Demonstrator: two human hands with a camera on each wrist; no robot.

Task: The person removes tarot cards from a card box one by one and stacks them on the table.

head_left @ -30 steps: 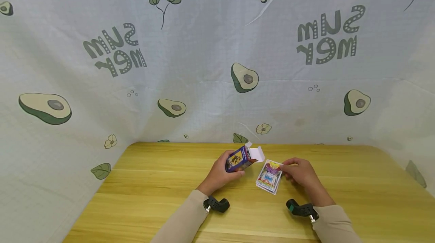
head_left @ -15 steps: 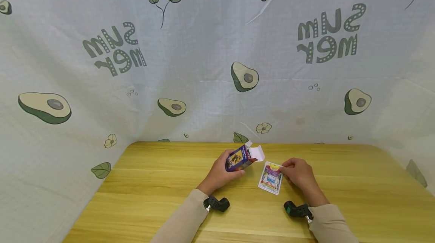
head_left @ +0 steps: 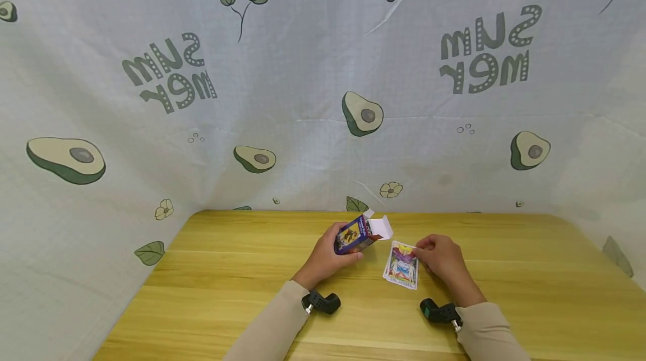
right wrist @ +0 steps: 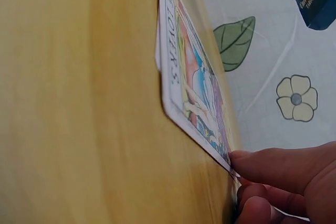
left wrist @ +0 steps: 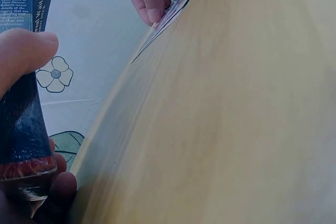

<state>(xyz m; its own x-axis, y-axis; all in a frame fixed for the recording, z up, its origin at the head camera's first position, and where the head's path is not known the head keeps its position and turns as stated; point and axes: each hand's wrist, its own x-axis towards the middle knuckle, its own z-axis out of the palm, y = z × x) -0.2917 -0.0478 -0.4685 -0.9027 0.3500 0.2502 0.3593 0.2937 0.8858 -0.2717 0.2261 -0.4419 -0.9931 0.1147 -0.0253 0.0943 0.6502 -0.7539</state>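
Observation:
My left hand (head_left: 328,257) grips a dark blue tarot card box (head_left: 349,237), tilted with its white flap hanging open toward the right. In the left wrist view the thumb lies across the printed side of the box (left wrist: 21,114). Between thumb and fingers, my right hand (head_left: 444,260) pinches the upper right edge of a few tarot cards (head_left: 402,265). The top card (right wrist: 197,77) reads "The Lovers" in the right wrist view. Another card's white edge shows from under it on the left. How many cards lie below is hidden.
A wooden table (head_left: 227,282) lies under both hands. Behind it hangs a pale cloth (head_left: 303,69) printed with avocados, flowers and mirrored "summer" lettering. A black wrist mount (head_left: 323,302) is on the left wrist, another mount (head_left: 438,311) on the right.
The right hand has shifted slightly left. The cards have turned a little more upright, and the lower card's edge shows again on the left after being covered. The left hand and box stay put.

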